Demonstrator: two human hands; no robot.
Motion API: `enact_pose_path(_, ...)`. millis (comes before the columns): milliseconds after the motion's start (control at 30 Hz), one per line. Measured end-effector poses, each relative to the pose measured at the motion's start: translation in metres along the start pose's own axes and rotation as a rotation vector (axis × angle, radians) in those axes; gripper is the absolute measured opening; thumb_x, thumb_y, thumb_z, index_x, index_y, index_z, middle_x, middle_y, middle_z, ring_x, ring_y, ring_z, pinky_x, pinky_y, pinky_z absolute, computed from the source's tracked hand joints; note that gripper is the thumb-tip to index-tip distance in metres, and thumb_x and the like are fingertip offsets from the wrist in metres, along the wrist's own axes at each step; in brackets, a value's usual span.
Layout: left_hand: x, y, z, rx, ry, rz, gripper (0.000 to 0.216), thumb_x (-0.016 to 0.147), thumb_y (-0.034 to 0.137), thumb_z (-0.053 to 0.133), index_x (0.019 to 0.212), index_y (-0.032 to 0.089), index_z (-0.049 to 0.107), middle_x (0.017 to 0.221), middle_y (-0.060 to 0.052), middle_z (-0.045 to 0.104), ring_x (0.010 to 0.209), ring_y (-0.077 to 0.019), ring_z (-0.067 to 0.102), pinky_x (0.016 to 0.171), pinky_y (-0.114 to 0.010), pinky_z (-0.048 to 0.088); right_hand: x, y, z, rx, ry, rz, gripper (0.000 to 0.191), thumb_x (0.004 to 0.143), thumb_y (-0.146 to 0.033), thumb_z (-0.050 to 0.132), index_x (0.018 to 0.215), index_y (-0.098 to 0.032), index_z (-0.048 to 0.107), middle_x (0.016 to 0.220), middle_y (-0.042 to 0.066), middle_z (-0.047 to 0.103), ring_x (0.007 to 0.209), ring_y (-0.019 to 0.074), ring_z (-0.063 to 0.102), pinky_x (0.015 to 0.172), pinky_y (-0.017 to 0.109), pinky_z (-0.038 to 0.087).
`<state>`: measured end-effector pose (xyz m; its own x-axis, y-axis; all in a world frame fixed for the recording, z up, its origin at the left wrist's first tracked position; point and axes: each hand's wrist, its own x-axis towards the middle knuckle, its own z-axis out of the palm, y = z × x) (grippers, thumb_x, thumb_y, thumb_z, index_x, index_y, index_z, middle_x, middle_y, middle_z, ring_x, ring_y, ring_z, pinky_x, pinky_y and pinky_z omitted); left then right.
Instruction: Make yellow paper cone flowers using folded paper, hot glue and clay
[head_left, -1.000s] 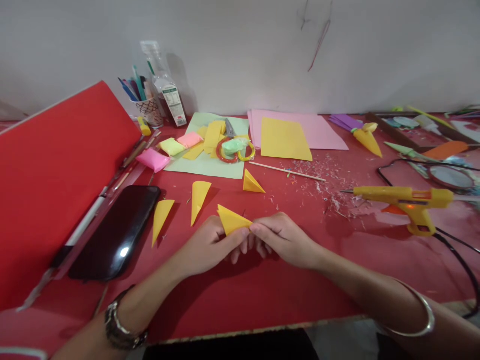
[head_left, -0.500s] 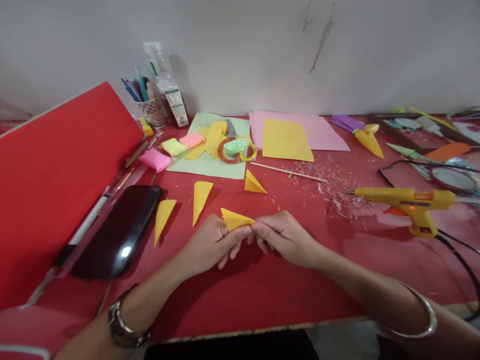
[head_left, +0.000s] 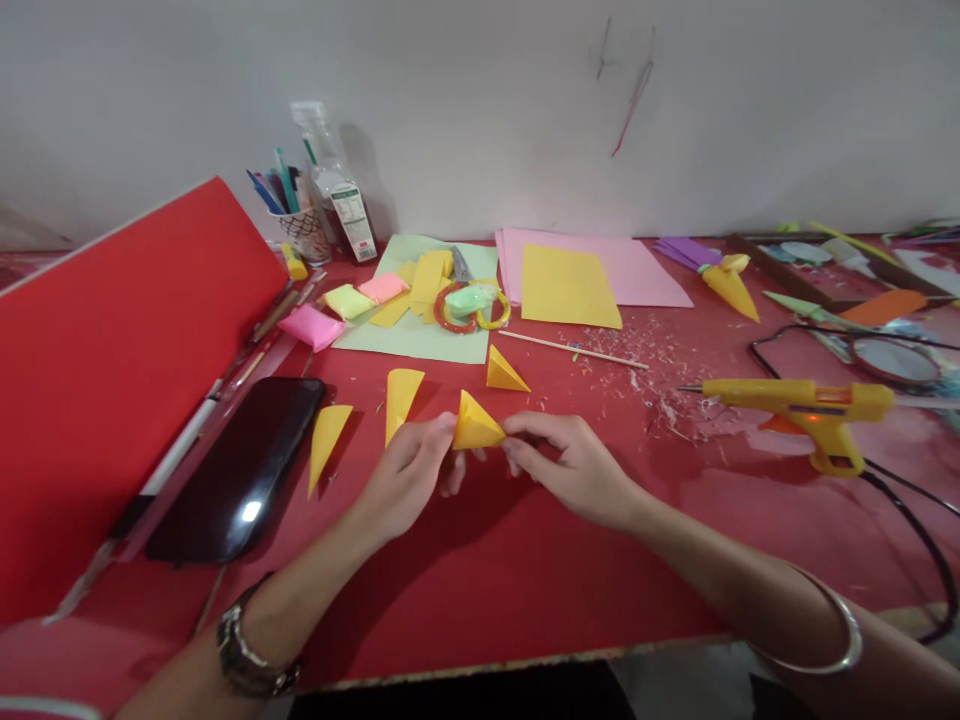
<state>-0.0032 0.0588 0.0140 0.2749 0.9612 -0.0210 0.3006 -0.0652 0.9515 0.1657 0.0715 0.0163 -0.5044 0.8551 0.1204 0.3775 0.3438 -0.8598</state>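
Observation:
Between my hands, just above the red table, is a small yellow paper cone. My left hand is closed on its wide end at the left, the thumb near the rim. At the pointed right end, my right hand pinches the tip between thumb and fingers. Another yellow paper cone lies just beyond. To the left rest two more rolled yellow paper pieces, one partly behind my left hand and one beside the phone.
A black phone and a red board occupy the left. A yellow glue gun with a lit orange light lies at right, its cable trailing. Scissors, coloured paper sheets, a thin stick and paper shreds lie farther back.
The cone has turned so its wide end stands more upright. My left thumb has shifted from along the cone's lower edge to its wide end; my right hand still pinches the tip.

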Motion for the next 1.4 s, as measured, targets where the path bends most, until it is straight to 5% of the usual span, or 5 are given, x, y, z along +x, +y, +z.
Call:
enact_pose_path(233,0.0017,-0.0024,0.0016,0.023,-0.055,0.041,0.045,0.082,0.043,0.023,0.051,0.018,0.042,0.041,0.003,0.044,0.041,-0.0083,0.043,0.045,-0.021,0.037,0.0022,0.0027,0.0016,0.022,-0.004,0.039,0.018,0.079,-0.023,0.044,0.086,-0.014,0.058,0.065,0.001,0.060,0.055,0.0087,0.051,0.053,0.021,0.043)
enact_pose_path(567,0.0005,-0.0079,0.0023,-0.099,-0.098,0.054,0.030,0.081,0.041,0.034,0.065,0.017,0.042,0.051,0.006,0.042,0.044,-0.0056,0.041,0.043,-0.018,0.035,-0.0006,0.0073,0.0051,0.099,0.013,0.015,0.046,0.072,-0.015,0.047,0.117,-0.017,0.042,0.095,0.007,0.060,0.063,0.0099,0.054,0.059,0.025,0.048)
enact_pose_path(867,-0.0004,-0.0026,0.0040,-0.123,-0.119,0.028,0.028,0.082,0.041,0.034,0.084,0.016,0.047,0.053,0.006,0.042,0.045,-0.0062,0.041,0.044,-0.018,0.036,-0.0014,0.0043,0.0037,0.085,0.021,-0.020,0.044,0.072,-0.013,0.047,0.116,-0.019,0.044,0.109,0.009,0.056,0.079,0.0140,0.058,0.065,0.027,0.050)
enact_pose_path(1133,-0.0004,-0.0056,0.0040,-0.090,-0.074,0.024,0.027,0.084,0.038,0.030,0.071,0.018,0.043,0.050,0.006,0.042,0.044,-0.0065,0.041,0.045,-0.018,0.036,-0.0014,0.0080,0.0038,0.085,0.036,-0.022,0.043,0.075,-0.007,0.037,0.116,-0.019,0.043,0.111,0.008,0.056,0.093,0.0149,0.056,0.081,0.030,0.046)
enact_pose_path(1400,0.0002,-0.0047,0.0028,-0.075,0.049,-0.013,0.028,0.084,0.035,0.032,0.062,0.019,0.039,0.048,0.007,0.040,0.044,-0.0068,0.039,0.044,-0.019,0.032,0.0004,0.0053,0.0035,0.064,0.075,0.025,0.033,0.080,-0.009,0.029,0.108,-0.016,0.044,0.090,0.006,0.060,0.065,0.0104,0.057,0.069,0.028,0.048)
